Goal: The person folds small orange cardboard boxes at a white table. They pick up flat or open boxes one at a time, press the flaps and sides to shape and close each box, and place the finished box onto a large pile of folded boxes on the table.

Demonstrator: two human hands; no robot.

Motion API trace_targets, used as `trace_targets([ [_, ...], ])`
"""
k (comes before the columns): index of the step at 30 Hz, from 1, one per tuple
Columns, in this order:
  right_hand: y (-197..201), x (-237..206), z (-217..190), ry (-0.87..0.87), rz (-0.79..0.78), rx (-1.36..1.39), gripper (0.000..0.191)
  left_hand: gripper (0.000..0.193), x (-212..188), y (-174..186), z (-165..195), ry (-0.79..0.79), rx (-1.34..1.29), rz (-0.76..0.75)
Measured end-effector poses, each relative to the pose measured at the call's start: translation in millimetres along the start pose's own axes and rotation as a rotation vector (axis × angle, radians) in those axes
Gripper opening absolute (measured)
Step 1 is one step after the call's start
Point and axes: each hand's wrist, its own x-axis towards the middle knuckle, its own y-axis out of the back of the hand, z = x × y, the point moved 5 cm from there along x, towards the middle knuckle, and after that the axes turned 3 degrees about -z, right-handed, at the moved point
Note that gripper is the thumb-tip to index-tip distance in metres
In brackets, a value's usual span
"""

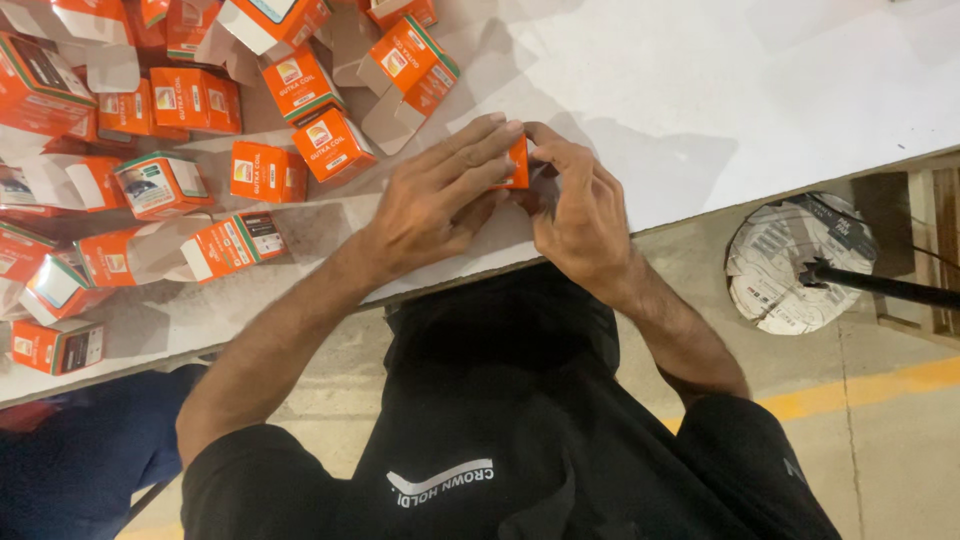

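On the white table (760, 90), both hands' fingers (480, 150) pinch a small orange carton (518, 163).

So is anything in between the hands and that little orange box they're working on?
No, nothing visible. Both hands already touch the small orange box: the left hand covers it from one side, the right hand from the other. The other orange boxes lie apart on the white table.

Small orange cardboard box (518, 163) is sitting between both hands on white table (700, 90); orange cardboard cartons (200, 130) are lying left.
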Motion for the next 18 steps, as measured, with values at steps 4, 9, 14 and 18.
trace_targets([
  [4, -2, -1, 3, -0.013, -0.006, -0.046, 0.061, 0.028, 1, 0, 0, -0.003, -0.021, 0.045],
  [9, 0, -1, 0, -0.016, 0.003, -0.042, 0.06, 0.028, -2, -4, 6, -0.12, 0.191, -0.004],
  [14, -2, 12, -8, -0.008, -0.053, -0.03, 0.064, 0.026, 4, 5, 15, -0.064, 0.196, 0.001],
  [18, -2, 34, -12, 0.067, -0.229, -0.088, 0.083, 0.026, -5, 43, 23, -0.006, 0.288, 0.062],
])
